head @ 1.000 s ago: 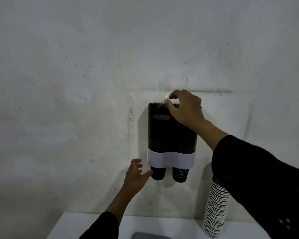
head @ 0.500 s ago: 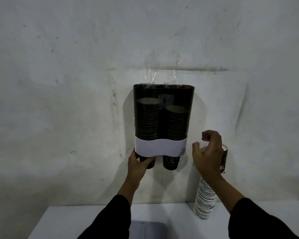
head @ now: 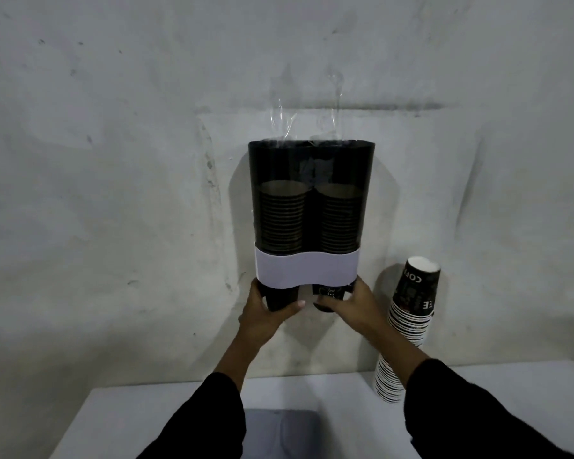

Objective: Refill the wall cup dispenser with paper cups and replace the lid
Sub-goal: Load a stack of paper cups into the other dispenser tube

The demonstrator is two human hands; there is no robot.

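Two columns of nested paper cups [head: 282, 220] sit inside a dark see-through wall dispenser [head: 311, 207] with a white band [head: 307, 270] across its lower part, fixed to a stained, scuffed whitish wall [head: 113, 160]. Clear plastic wrap [head: 307, 117] pokes up from its top. Below stands a white table [head: 130, 415] against the wall, a grey flat object [head: 279, 432] lying near its front edge. A tall leaning stack of printed paper cups [head: 408, 326] rests on the table against the wall, to the right of the dispenser and apart from it. Both hands reach up under the band: the left hand [head: 262, 316] has its fingers wrapped around the left protruding cup [head: 280, 298], thumb across its front; the right hand [head: 352, 308] is curled around the right protruding cup [head: 330, 294].
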